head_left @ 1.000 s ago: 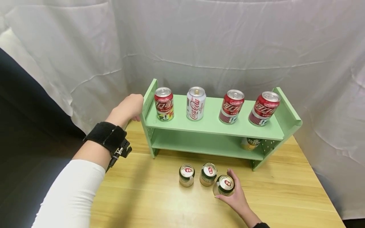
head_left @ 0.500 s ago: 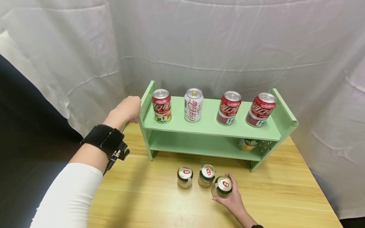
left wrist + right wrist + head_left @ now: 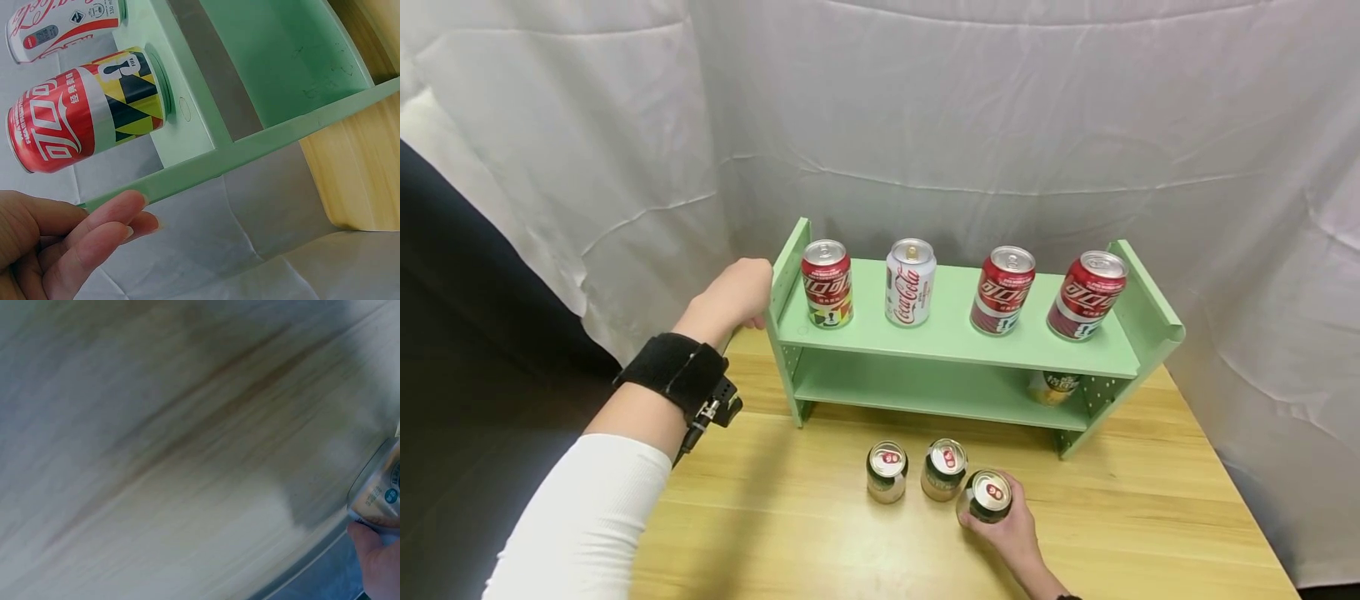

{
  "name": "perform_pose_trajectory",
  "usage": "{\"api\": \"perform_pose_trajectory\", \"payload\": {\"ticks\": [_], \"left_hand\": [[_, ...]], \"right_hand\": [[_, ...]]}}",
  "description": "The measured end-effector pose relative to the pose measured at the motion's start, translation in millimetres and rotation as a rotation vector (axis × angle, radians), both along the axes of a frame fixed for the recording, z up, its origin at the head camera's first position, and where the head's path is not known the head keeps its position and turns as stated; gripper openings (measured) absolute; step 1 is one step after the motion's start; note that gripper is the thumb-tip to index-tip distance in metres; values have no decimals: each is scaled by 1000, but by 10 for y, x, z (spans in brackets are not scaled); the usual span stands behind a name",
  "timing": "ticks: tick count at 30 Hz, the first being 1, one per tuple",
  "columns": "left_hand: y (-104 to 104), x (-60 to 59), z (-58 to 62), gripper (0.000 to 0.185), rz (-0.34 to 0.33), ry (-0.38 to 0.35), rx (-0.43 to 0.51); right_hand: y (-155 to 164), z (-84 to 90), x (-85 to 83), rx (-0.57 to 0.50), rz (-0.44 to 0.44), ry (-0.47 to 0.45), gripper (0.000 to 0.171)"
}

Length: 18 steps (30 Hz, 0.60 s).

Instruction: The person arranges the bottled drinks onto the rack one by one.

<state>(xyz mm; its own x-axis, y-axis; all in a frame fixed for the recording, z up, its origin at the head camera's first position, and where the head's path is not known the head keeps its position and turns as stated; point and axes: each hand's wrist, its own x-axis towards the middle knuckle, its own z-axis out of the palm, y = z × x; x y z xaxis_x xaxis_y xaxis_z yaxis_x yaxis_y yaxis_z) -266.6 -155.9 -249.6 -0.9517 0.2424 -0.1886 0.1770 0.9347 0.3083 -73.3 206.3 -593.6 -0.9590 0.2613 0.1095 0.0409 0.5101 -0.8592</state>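
Since the earlier frame, right hand (image 3: 1011,533) has closed tighter on the rightmost small can (image 3: 987,498), fingers now wrapping its side where before they were only reaching round it; can itself has barely shifted. Left hand (image 3: 735,293) is staying put at the left end panel of the green shelf (image 3: 940,333), fingers relaxed and lightly curled, tips touching the panel edge (image 3: 206,172), gripping nothing.

Held can is short, gold-and-green body, silver lid with a red tab mark, standing upright on the table (image 3: 820,533) near the front edge. Right-wrist view is blurred, showing only a sliver of the can's (image 3: 380,490) lower rim with a fingertip (image 3: 375,556) under it.

Two matching small cans (image 3: 916,472) are standing just left of it in a row, the nearer one almost touching it. Bare table is lying open to the right and front of the held can, and between the can row and the shelf foot.

Top board is carrying three red cola cans (image 3: 826,283) and one white Coca-Cola can (image 3: 910,282), spaced apart. Lower board is holding one small can (image 3: 1054,387) at the far right, rest of that board open.
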Motion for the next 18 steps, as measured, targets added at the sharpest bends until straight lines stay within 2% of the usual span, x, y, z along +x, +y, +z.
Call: {"api": "perform_pose_trajectory", "payload": {"ticks": [6,18], "left_hand": [[3,-5,-26,20,1,2,9],[36,14,48,20,9,4,31]], "right_hand": [[-12,1,35,46,-41,56,89],[115,124,55,105,-95,58,87]]}}
